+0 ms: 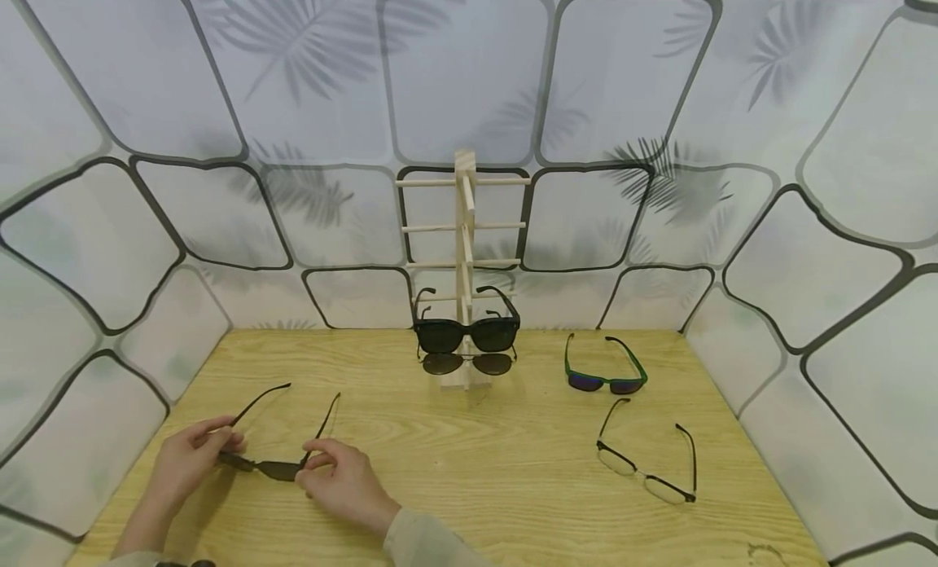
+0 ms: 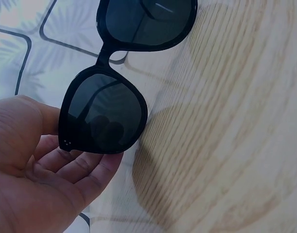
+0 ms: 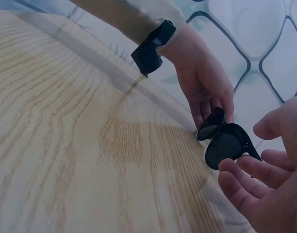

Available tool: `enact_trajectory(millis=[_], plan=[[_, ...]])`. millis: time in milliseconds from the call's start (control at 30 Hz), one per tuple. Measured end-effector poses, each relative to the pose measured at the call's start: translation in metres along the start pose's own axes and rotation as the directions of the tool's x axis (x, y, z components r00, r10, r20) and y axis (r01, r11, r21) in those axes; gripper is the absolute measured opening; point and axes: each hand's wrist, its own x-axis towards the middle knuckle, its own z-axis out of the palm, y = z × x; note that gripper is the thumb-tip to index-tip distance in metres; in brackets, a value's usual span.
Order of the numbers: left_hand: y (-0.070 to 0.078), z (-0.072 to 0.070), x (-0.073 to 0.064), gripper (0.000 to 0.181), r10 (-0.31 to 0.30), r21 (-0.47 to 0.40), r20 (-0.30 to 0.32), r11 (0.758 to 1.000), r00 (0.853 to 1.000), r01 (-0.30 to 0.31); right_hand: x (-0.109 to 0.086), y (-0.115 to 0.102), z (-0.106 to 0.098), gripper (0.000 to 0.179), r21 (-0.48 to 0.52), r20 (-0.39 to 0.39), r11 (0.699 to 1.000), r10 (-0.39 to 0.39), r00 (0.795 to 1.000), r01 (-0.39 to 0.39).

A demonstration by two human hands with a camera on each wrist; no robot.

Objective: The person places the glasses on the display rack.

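Observation:
Black sunglasses [image 1: 278, 470] with unfolded temples are held low over the left part of the wooden table, lenses toward me. My left hand [image 1: 186, 461] pinches their left end near the hinge; in the left wrist view the thumb is partly hidden behind the dark lens [image 2: 102, 114]. At the opposite hinge is my right hand [image 1: 348, 481]. In the right wrist view its fingers [image 3: 255, 170] touch the frame's edge, while the thumb stands apart from them.
A wooden display rack [image 1: 465, 225] stands at the back, bearing black sunglasses [image 1: 466, 336] above aviator sunglasses [image 1: 493, 364]. On the right of the table [image 1: 469, 485] lie green-framed sunglasses [image 1: 605, 384] and clear half-rim glasses [image 1: 645, 475]. Patterned cloth walls [image 1: 469, 78] surround the table.

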Motion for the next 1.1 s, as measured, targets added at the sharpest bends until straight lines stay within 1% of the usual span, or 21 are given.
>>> enact_trajectory(millis=[133,233,367,467,567,667,800,867,933,1100], plan=[[0.001,0.0,-0.003,0.05,-0.011,-0.008,0.004,1.0,1.0,0.011,0.0,0.002,-0.001,0.034,-0.008,-0.007,1.0,-0.022,1.0,0.022],[0.004,0.001,-0.005,0.05,-0.018,-0.021,0.003,1.0,1.0,0.018,0.0,0.002,-0.003,0.031,-0.012,-0.023,0.998,-0.054,0.998,0.054],[0.012,0.002,-0.009,0.051,-0.009,-0.051,-0.005,0.999,1.0,0.009,0.003,0.002,-0.005,0.025,-0.005,-0.084,0.994,-0.107,0.991,0.107],[0.019,0.003,-0.013,0.052,0.008,-0.065,-0.014,0.998,1.0,-0.008,0.004,-0.001,-0.007,0.017,0.011,-0.138,0.991,-0.132,0.982,0.135],[0.027,0.003,-0.016,0.056,0.031,-0.067,-0.023,0.997,0.999,-0.032,0.004,-0.006,-0.012,0.012,0.023,-0.175,0.986,-0.158,0.972,0.164],[0.037,0.003,-0.02,0.059,0.059,-0.08,-0.036,0.995,0.998,-0.062,0.003,-0.013,-0.017,0.012,0.035,-0.2,0.98,-0.184,0.963,0.194],[0.05,0.004,-0.023,0.059,0.078,-0.115,-0.056,0.99,0.995,-0.084,0.002,-0.022,-0.024,0.012,0.045,-0.233,0.974,-0.206,0.951,0.222],[0.056,0.004,-0.024,0.058,0.09,-0.142,-0.067,0.985,0.994,-0.099,0.002,-0.026,-0.027,0.012,0.04,-0.252,0.971,-0.218,0.943,0.235],[0.062,0.004,-0.025,0.056,0.105,-0.191,-0.077,0.975,0.992,-0.118,0.001,-0.03,-0.031,0.012,0.035,-0.269,0.968,-0.231,0.935,0.249],[0.076,0.004,-0.028,0.053,0.151,-0.31,-0.091,0.935,0.984,-0.172,-0.001,-0.041,-0.039,0.01,0.055,-0.304,0.96,-0.245,0.921,0.273]])
